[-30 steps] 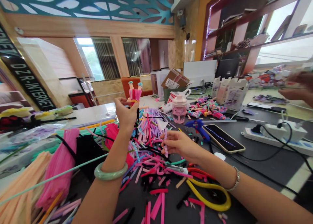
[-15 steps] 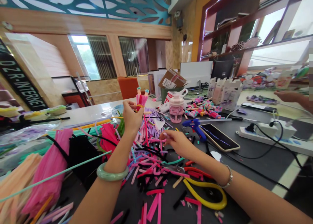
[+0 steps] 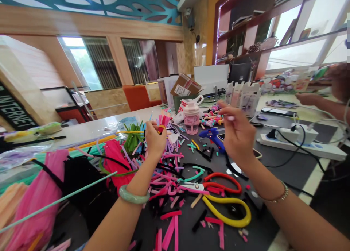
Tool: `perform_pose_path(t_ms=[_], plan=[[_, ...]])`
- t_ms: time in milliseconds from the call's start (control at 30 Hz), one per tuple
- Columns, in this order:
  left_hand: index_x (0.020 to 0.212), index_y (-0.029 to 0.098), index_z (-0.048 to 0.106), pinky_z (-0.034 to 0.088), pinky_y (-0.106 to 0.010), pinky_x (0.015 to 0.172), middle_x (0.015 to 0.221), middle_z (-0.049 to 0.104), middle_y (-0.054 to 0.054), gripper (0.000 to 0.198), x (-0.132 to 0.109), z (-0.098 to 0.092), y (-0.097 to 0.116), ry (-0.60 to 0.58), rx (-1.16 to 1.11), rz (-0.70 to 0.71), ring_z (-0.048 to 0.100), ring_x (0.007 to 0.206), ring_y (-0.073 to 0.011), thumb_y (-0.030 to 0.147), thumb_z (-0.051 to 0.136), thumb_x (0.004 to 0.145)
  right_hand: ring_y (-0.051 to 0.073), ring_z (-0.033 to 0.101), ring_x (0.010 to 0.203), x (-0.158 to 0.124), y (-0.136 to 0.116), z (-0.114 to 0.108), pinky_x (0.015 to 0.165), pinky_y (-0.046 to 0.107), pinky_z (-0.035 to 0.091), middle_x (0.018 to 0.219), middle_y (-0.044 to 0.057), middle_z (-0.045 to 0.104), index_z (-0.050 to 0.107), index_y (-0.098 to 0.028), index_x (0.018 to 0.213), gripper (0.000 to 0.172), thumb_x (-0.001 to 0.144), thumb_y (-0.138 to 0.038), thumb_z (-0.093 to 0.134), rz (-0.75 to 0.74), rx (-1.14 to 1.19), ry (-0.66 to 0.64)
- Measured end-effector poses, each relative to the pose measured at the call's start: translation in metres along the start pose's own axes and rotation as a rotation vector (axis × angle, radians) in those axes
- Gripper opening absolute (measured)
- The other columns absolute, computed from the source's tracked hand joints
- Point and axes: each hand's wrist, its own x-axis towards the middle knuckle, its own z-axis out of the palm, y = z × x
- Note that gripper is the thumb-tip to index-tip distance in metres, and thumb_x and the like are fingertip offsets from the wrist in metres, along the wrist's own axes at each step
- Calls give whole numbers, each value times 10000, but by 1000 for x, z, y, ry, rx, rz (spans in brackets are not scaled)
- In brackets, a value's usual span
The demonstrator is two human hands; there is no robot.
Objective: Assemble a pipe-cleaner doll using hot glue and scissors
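Note:
My left hand point(image 3: 156, 138) is closed around a small pink pipe-cleaner piece point(image 3: 163, 120) with a yellow band, held over the heap of cut stems. My right hand point(image 3: 237, 134) is raised above the phone, fingers bent and apart, with nothing visible in it. Just left of it lies a blue glue gun point(image 3: 214, 138); the phone point(image 3: 257, 153) is partly covered by the hand. Scissors point(image 3: 218, 185) with red and yellow handles rest on the dark tabletop among pink and black pieces. Green stems point(image 3: 133, 138) stand bunched beside my left hand.
A pink-lidded cup point(image 3: 191, 118) stands behind the glue gun. Bundles of pink stems point(image 3: 43, 192) and black ones lie at left. A white power strip point(image 3: 303, 147) with cables sits at right. Another person's hand point(image 3: 308, 99) shows at far right.
My right hand has risen and moved right, away from the cut stems, uncovering the scissors. My left hand has lowered with the pink piece. The view has shifted slightly.

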Motion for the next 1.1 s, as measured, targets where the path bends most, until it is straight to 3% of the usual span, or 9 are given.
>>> perform_pose_path(t_ms=[67, 133, 267, 367, 467, 567, 733, 900, 1100], plan=[[834, 215, 388, 435, -307, 734, 707, 479, 52, 326, -4, 2, -1, -1, -1, -41, 555, 719, -152, 120, 642, 653, 173, 659, 696, -1, 9, 3, 671, 293, 482, 881, 56, 693, 597, -204, 1025, 228, 914, -236, 400, 199, -107, -366], [829, 214, 396, 440, -311, 729, 685, 474, 60, 334, -6, 3, -3, -15, -13, -80, 561, 704, -157, 131, 657, 638, 170, 643, 667, -4, 19, 9, 653, 278, 463, 871, 74, 690, 625, -175, 1028, 250, 882, -165, 422, 311, -203, -641], [830, 210, 414, 456, -337, 758, 701, 498, 45, 300, -9, 4, -8, -36, -27, -74, 570, 737, -175, 141, 643, 650, 208, 619, 928, -11, 33, 16, 785, 268, 426, 1035, 126, 671, 664, -155, 986, 247, 849, -123, 460, 263, -318, -841], [873, 205, 425, 469, -347, 760, 743, 510, 27, 303, -11, 3, -11, -63, 22, 3, 568, 747, -179, 129, 630, 663, 202, 627, 846, -18, 36, 14, 715, 255, 409, 918, 93, 704, 668, -165, 895, 168, 840, -195, 512, 313, -310, -955], [912, 200, 441, 479, -356, 768, 822, 535, -12, 286, -14, 3, -13, -89, 136, 150, 577, 788, -195, 101, 590, 689, 204, 621, 751, -25, 37, 10, 630, 260, 375, 840, 88, 709, 666, -169, 827, 163, 815, -294, 562, 378, -343, -952], [1009, 170, 469, 472, -388, 810, 928, 572, -88, 269, -19, 5, -13, -141, 325, 381, 579, 905, -248, 94, 515, 755, 206, 621, 728, -29, 40, 10, 623, 268, 369, 786, 94, 708, 682, -173, 763, 314, 858, -392, 478, 402, -281, -885], [1206, 102, 425, 476, -398, 783, 963, 605, -133, 421, -27, 7, -11, -169, 536, 636, 585, 883, -274, 101, 482, 789, 219, 636, 795, -29, 51, 15, 695, 291, 410, 809, 93, 718, 717, -156, 820, 428, 888, -329, 332, 438, -192, -786], [1166, 112, 444, 477, -395, 800, 1020, 596, -149, 382, -34, 8, -8, -212, 515, 724, 563, 899, -266, 70, 453, 787, 217, 626, 847, -30, 53, 20, 762, 304, 426, 893, 98, 715, 706, -147, 847, 371, 850, -305, 370, 459, -134, -718], [1270, 145, 371, 483, -398, 791, 958, 561, -103, 497, -44, 14, -9, -271, 463, 717, 552, 880, -251, 48, 436, 787, 177, 590, 673, -34, 51, 20, 612, 280, 444, 805, 60, 659, 657, -169, 881, 350, 835, -397, 396, 482, -42, -640]])
